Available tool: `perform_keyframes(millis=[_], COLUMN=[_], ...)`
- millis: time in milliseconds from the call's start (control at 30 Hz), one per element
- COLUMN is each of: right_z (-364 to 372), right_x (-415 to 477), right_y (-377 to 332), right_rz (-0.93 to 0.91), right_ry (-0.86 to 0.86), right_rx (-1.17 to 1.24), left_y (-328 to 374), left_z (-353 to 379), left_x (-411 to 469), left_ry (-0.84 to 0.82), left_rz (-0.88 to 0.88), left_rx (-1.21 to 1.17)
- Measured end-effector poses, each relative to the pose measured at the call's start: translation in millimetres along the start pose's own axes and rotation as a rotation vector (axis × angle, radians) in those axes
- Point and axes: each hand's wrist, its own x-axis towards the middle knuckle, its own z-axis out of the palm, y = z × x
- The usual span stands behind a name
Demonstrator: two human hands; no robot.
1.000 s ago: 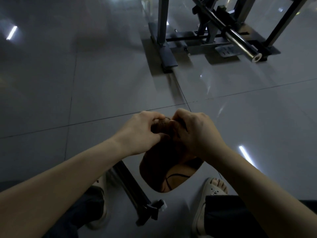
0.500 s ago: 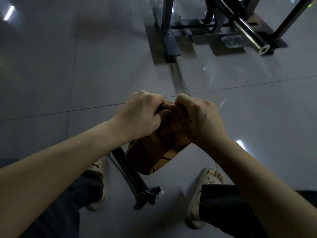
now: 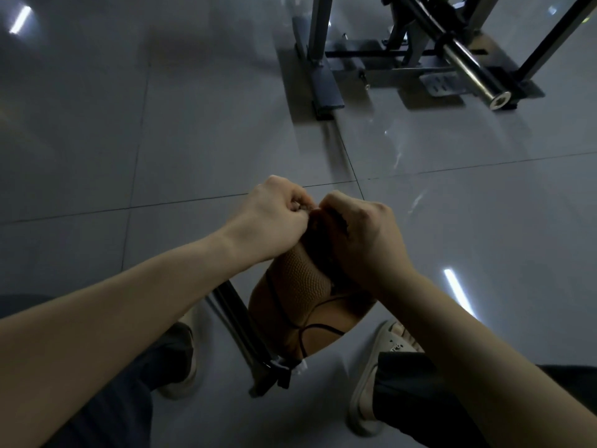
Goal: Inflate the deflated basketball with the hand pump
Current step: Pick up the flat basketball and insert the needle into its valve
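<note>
Basketball (image 3: 300, 286) (limp, folded) was gripped at its top fold by left hand (image 3: 274, 221) and right hand (image 3: 365, 244), fingers curled tight; hand pump (image 3: 239, 321) lay beneath on the floor (image 3: 193, 124).

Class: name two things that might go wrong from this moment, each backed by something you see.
1. Both the left hand and the right hand pinch the top of the limp basketball; the soft skin may buckle or slip from that grip.
2. The hand pump lies untended on the floor between the sandals, so a foot might knock it.
</note>
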Motion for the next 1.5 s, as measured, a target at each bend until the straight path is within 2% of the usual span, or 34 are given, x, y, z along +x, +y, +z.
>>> perform_keyframes(millis=[133, 400, 733, 900, 967, 1033, 1133, 1333, 1400, 1500], right_z=[1, 7, 9, -2, -10, -18, -25, -8, -1, 20], right_x=[-2, -3, -3, 6, 6, 3, -2, -3, -2, -10], right_y=[3, 6, 5, 5, 7, 14, 20, 17, 24, 39], right_rz=[-0.014, 0.05, 0.068, 0.135, 0.229, 0.331, 0.308, 0.047, 0.09, 0.218], right_ry=[-0.053, -0.042, -0.018, -0.095, -0.089, -0.095, -0.143, -0.125, -0.194, -0.422], right_rx=[0.015, -0.068, -0.188, 0.074, 0.251, 0.288, 0.174, -0.233, -0.342, -0.404], left_y=[-3, -4, -5, -6, -8, -12, -15, -22, -27, -50], left_z=[1, 3, -2, -5, -6, -6, -4, 16, 32, 68], left_x=[1, 0, 1, 7, 8, 12, 18, 28, 31, 32], left_ry=[-0.037, -0.033, -0.005, 0.043, 0.052, 0.051, 0.073, 0.061, 0.021, -0.048], left_rz=[-0.06, -0.075, 0.024, 0.101, 0.102, 0.102, 0.099, 0.091, 0.041, -0.079], left_rx=[-0.055, -0.097, -0.021, 0.073, 0.102, 0.095, 0.085, 0.085, 0.064, -0.02])
